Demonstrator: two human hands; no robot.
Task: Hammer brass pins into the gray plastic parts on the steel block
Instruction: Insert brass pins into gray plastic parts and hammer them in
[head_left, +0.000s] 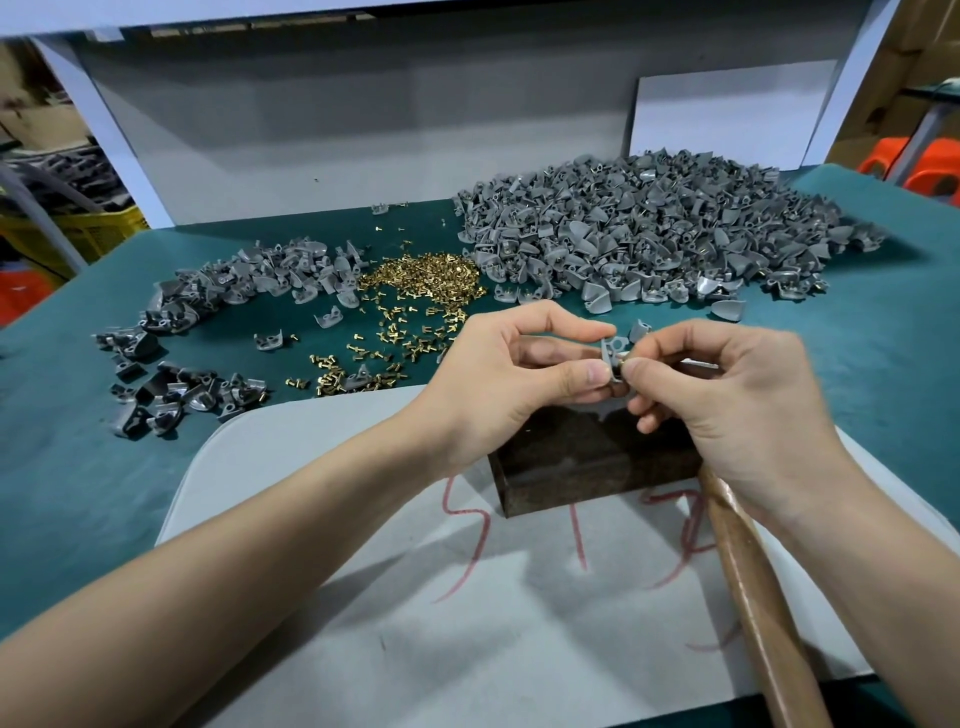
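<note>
Teal bench (78, 493), gray pad (467, 649) under steel block (587, 467); orange stools (930, 171) in bkgd.

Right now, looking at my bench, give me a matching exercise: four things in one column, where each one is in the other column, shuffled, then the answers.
Things
1. brass pins
2. steel block
3. hammer handle
4. gray part in use

Places
A. pinched between the left hand and the right hand
B. on the pale board with red marks
C. piled on the green mat, left of the big gray heap
D. running out from under the right hand toward the bottom edge

Pairs: 1-C, 2-B, 3-D, 4-A
</note>
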